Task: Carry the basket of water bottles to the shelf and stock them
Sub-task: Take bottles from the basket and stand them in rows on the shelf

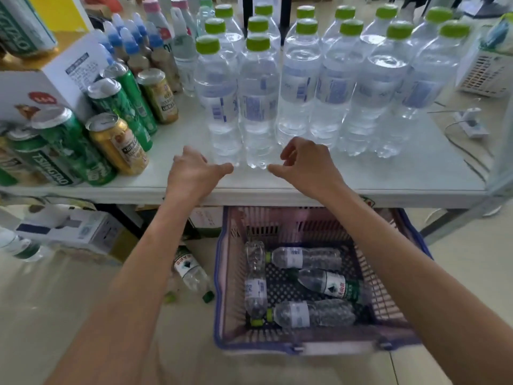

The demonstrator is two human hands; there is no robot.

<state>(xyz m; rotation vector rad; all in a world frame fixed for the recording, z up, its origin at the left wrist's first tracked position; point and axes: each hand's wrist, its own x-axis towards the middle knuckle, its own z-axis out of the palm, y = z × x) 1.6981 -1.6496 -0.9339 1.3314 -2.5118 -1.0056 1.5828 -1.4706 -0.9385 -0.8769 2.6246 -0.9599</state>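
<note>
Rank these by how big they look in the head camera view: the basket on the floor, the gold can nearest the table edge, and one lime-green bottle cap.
1. basket, by far the largest
2. gold can
3. lime-green bottle cap, smallest

The basket lies nearer the camera, which exaggerates its lead.

Soft, even daylight is filling the room, bright without harshness. The counter [361, 173] is throwing a dim shade over the boxes beneath it, and pale highlights are glinting on the water bottles [258, 107]. The wide lens is bending the cans [69, 145] outward at the left edge. The basket [305, 345] rim and the forearms are smearing slightly with motion, and the far corners are going hazy
</note>
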